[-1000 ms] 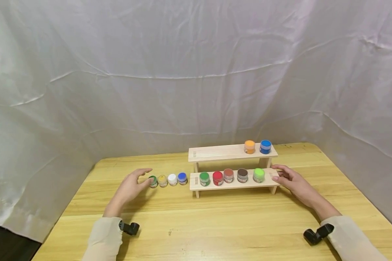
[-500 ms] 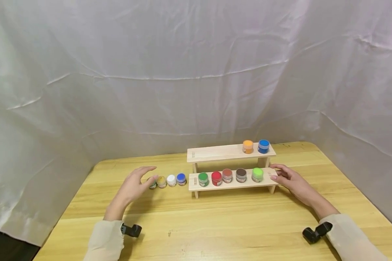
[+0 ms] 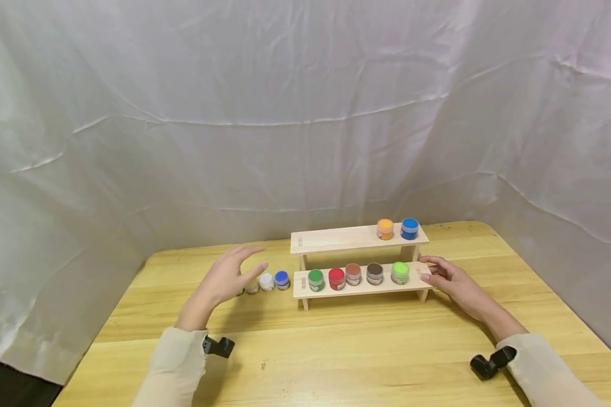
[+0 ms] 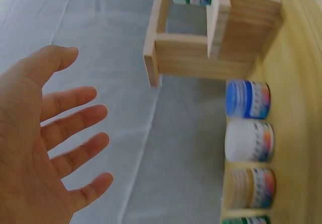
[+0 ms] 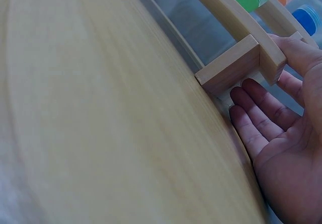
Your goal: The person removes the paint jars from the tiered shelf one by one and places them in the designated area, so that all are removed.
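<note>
My left hand (image 3: 228, 276) is raised with nothing in it, fingers spread, over a row of paint jars on the table. The blue paint jar (image 3: 282, 280) and white paint jar (image 3: 267, 282) show fully in the head view. The hand partly hides the yellow paint jar (image 4: 250, 188) and a dark green one there. At the right end of a two-step wooden rack (image 3: 322, 239), my right hand (image 3: 455, 285) grips the lower board between thumb and fingers. In the right wrist view, the thumb lies on the board's end and other fingers extend below it.
The lower step bears several paint jars, from a green jar (image 3: 316, 280) to a light green jar (image 3: 400, 273). An orange jar (image 3: 385, 229) and a bright blue jar (image 3: 409, 229) stand at the upper step's right. A grey curtain (image 3: 305, 124) hangs behind the table (image 3: 346, 356).
My left hand has risen and moved right, away from the dark green jar, and now covers part of the yellow one. The right hand stays at the rack's end.
</note>
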A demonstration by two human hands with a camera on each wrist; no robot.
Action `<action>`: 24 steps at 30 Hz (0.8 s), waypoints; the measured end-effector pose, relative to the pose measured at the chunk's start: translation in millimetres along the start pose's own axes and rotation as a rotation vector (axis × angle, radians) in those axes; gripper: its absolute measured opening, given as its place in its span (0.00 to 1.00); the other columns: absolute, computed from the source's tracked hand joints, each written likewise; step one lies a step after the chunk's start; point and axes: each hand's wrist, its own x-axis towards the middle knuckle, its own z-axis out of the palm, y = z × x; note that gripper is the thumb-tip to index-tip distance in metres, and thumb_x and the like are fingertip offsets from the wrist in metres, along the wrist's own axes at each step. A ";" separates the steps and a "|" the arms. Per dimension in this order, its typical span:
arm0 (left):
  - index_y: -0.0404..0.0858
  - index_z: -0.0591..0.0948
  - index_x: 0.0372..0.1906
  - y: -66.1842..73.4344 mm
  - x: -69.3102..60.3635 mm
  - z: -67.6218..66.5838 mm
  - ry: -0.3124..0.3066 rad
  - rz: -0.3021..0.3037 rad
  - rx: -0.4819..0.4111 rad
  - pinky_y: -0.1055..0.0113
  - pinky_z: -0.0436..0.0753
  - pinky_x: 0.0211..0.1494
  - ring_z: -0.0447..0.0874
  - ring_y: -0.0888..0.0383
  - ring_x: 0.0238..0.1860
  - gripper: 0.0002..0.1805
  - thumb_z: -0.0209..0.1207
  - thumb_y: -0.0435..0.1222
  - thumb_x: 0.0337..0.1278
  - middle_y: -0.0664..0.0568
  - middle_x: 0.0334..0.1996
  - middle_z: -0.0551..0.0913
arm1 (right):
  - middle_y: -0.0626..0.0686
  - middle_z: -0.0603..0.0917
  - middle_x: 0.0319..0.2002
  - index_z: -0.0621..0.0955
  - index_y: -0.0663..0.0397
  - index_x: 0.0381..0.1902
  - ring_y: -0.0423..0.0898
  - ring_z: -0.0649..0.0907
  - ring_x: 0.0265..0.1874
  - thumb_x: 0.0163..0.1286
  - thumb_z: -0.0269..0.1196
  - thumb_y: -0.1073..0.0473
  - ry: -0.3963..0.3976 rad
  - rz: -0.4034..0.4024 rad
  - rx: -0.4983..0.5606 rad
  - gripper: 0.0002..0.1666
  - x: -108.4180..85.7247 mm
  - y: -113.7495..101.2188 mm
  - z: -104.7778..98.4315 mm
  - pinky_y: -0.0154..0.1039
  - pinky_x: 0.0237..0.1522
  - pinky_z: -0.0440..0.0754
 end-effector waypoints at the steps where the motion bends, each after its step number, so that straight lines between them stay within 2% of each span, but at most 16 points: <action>1: 0.44 0.75 0.66 3.2 2.5 -0.2 -0.003 0.010 0.002 0.40 0.65 0.66 0.68 0.43 0.66 0.31 0.53 0.58 0.67 0.46 0.64 0.75 | 0.64 0.75 0.51 0.65 0.59 0.70 0.42 0.78 0.45 0.74 0.59 0.53 0.001 0.000 0.001 0.32 0.1 0.1 0.3 0.30 0.45 0.78; 7: 0.44 0.76 0.65 22.9 20.7 -0.4 -0.023 0.094 0.006 0.44 0.66 0.67 0.68 0.48 0.66 0.31 0.50 0.60 0.67 0.51 0.63 0.76 | 0.63 0.75 0.52 0.64 0.58 0.70 0.41 0.77 0.45 0.74 0.59 0.53 0.000 0.007 -0.002 0.33 -0.9 1.2 0.0 0.30 0.45 0.78; 14: 0.44 0.76 0.64 48.2 46.8 4.1 -0.054 0.207 0.022 0.49 0.66 0.68 0.69 0.51 0.65 0.27 0.53 0.54 0.69 0.51 0.62 0.77 | 0.62 0.76 0.51 0.64 0.57 0.71 0.42 0.78 0.45 0.74 0.59 0.52 -0.002 0.009 -0.015 0.32 -2.4 0.0 -0.5 0.30 0.45 0.77; 24: 0.43 0.77 0.63 76.5 76.4 13.9 -0.100 0.269 -0.018 0.51 0.66 0.68 0.69 0.51 0.65 0.26 0.54 0.53 0.69 0.52 0.60 0.78 | 0.62 0.76 0.51 0.64 0.57 0.70 0.42 0.78 0.45 0.74 0.59 0.52 -0.006 0.008 -0.014 0.32 -1.5 -2.6 -0.6 0.29 0.45 0.77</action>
